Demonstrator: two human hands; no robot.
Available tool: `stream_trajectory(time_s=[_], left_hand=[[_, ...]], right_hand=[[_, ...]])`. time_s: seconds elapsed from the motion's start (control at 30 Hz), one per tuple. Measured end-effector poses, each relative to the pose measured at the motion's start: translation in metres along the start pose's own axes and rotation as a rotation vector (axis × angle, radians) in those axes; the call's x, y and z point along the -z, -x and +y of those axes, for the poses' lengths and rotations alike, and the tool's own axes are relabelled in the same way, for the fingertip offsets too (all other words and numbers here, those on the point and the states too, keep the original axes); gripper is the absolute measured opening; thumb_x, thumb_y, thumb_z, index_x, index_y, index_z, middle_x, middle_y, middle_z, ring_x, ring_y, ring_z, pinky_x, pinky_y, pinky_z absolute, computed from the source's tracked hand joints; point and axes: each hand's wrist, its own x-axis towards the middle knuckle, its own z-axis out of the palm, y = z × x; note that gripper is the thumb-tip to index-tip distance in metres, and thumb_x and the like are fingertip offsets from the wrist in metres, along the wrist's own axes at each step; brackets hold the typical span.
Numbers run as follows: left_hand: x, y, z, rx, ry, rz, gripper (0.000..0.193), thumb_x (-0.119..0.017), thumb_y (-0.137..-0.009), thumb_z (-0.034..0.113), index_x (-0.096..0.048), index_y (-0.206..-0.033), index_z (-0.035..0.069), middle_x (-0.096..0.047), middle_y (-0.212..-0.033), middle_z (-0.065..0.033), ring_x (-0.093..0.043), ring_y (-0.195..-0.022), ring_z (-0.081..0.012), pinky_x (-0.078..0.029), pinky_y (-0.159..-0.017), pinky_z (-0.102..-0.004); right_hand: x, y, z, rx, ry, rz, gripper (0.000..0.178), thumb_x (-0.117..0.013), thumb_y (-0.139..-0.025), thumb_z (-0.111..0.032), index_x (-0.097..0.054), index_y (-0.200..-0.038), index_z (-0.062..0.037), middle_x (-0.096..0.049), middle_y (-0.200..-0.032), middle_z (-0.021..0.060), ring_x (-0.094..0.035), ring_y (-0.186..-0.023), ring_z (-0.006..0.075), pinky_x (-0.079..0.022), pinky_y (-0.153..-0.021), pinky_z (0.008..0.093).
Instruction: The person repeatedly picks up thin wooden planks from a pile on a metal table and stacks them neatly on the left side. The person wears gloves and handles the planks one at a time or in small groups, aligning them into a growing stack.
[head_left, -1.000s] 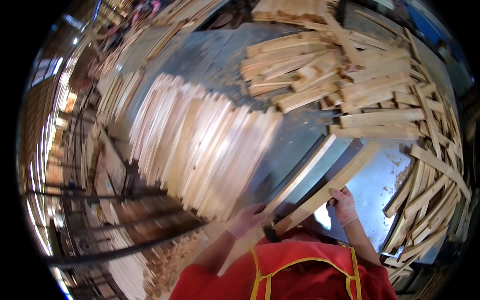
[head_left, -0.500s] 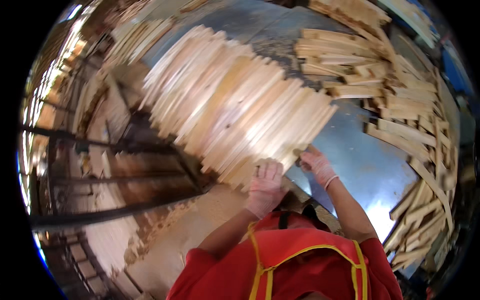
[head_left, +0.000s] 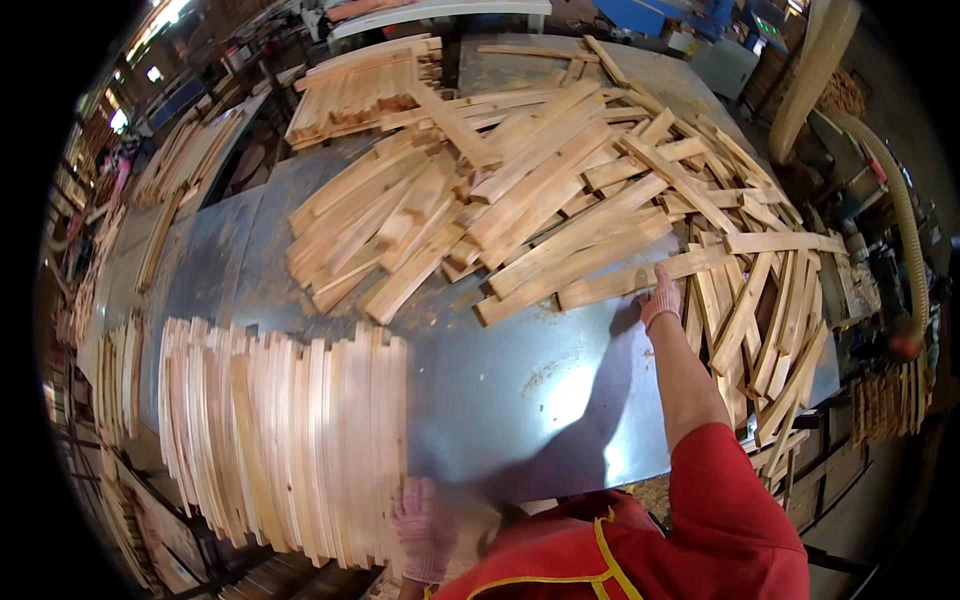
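My right hand [head_left: 660, 300], in a pale glove, reaches out to the loose pile and grips the near edge of a wooden slat [head_left: 605, 288], its fingertips on top of the wood. My left hand [head_left: 424, 532], gloved too, rests with straight fingers at the near right corner of a row of slats [head_left: 290, 440]. These slats lie side by side, their ends slightly uneven. The lower part of the left hand is close to my red clothing.
A heap of loose slats [head_left: 560, 190] spreads over the metal table [head_left: 520, 400], with more along its right side. A neater stack [head_left: 355, 90] stands at the far left. A ribbed hose [head_left: 895, 220] and a post [head_left: 812, 80] are at the right.
The view has turned to the right and up toward the heap. My right hand has left the edge of the slat row and reached a loose slat. My left hand stays by the row.
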Motion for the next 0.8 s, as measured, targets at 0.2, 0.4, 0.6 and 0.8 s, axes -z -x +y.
stream_trajectory(time_s=[0.2,0.4,0.6,0.8], left_hand=[[-0.009,-0.093,0.108,-0.08,0.065,-0.11,0.083,-0.084,-0.074,0.037,-0.054,-0.145,0.008,-0.051,-0.148,-0.0156,-0.048,-0.138,-0.0393,-0.041,-0.112,-0.0557],[-0.045,-0.144,0.169,-0.054,-0.026,-0.383,0.1,-0.08,-0.078,0.055,-0.038,-0.157,0.009,-0.051,-0.147,-0.0129,-0.049,-0.134,-0.0361,-0.043,-0.107,-0.0545],[-0.049,-0.152,0.167,0.055,0.087,-0.572,0.093,-0.08,-0.083,0.045,-0.037,-0.159,0.014,-0.06,-0.135,-0.018,-0.061,-0.119,-0.0372,-0.05,-0.099,-0.0484],[-0.041,-0.062,0.084,0.31,0.53,-0.377,0.077,-0.078,-0.086,0.035,-0.05,-0.154,0.01,-0.062,-0.136,-0.0188,-0.062,-0.124,-0.0373,-0.049,-0.107,-0.045]], right_hand=[[0.029,0.034,0.032,0.07,0.385,-0.271,0.021,-0.07,-0.09,-0.008,-0.063,-0.109,-0.0035,-0.065,-0.087,0.0054,-0.059,-0.071,0.0174,-0.049,-0.062,0.0345],[0.089,0.045,-0.002,-0.154,0.362,-0.501,0.019,-0.069,-0.096,-0.026,-0.057,-0.093,-0.0111,-0.056,-0.077,0.0034,-0.056,-0.069,0.0183,-0.049,-0.066,0.0317],[0.062,-0.167,-0.053,-0.201,-0.179,-0.286,0.031,-0.071,-0.1,-0.043,-0.063,-0.086,-0.0163,-0.062,-0.076,0.0038,-0.064,-0.069,0.0196,-0.055,-0.056,0.0345],[0.08,0.032,-0.001,-0.218,-0.196,-0.737,0.035,-0.067,-0.103,-0.016,-0.059,-0.137,-0.0076,-0.067,-0.128,0.011,-0.064,-0.114,0.0268,-0.058,-0.099,0.045]])
